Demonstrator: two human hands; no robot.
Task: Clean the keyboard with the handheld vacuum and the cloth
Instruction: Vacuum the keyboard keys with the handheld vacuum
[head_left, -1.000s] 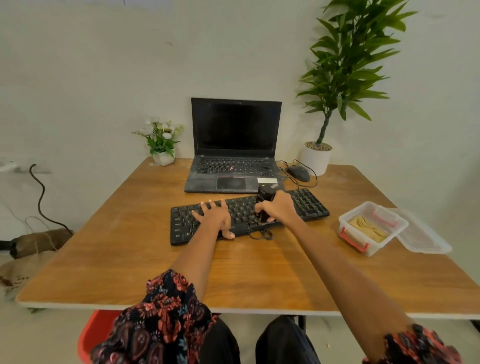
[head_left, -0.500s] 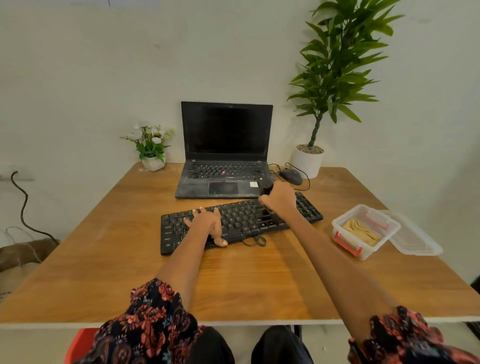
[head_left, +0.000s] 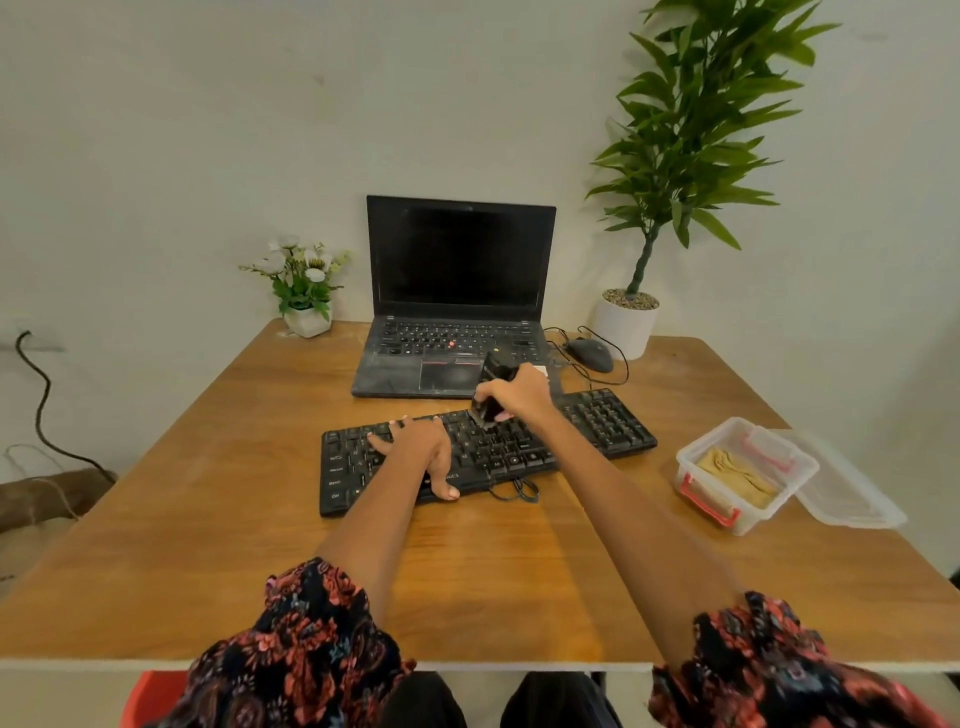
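We see the black keyboard (head_left: 488, 449) lying slightly askew on the wooden table (head_left: 208, 519), just in front of the open laptop (head_left: 457, 301). Our left hand (head_left: 421, 449) lies flat and spread on its left half, gripping nothing, while our right hand (head_left: 517, 397) is closed around the small black vacuum (head_left: 496, 387), whose lower end meets the keys near the middle. The tan cloth (head_left: 735, 475) sits in an open plastic box (head_left: 748, 475) to the right.
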